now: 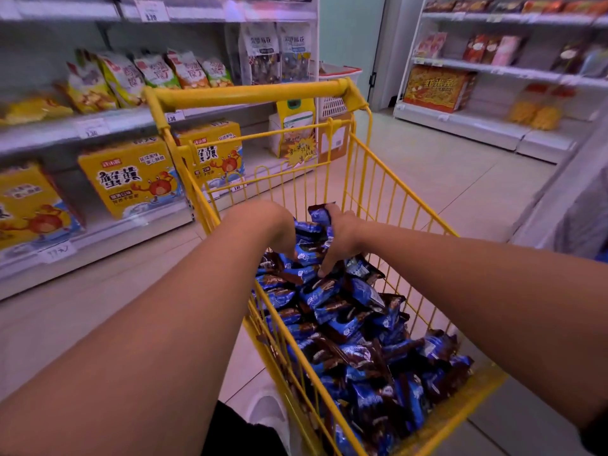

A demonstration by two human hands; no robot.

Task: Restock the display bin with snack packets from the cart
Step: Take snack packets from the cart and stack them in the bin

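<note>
Shop aisle w/ pale tiled floor (437,179). Left: white shelving (108,125) w/ price tags on the edges, yellow crab-print boxes (131,179) on lower shelf, snack bags (144,77) above. Right: another white shelf unit (487,70), sparsely stocked, incl. a red-gold box (434,88). Far end: pale green wall (350,37), white plastic basket (335,93) just beside it. Lighting dim, w/ a purplish cast.
</note>
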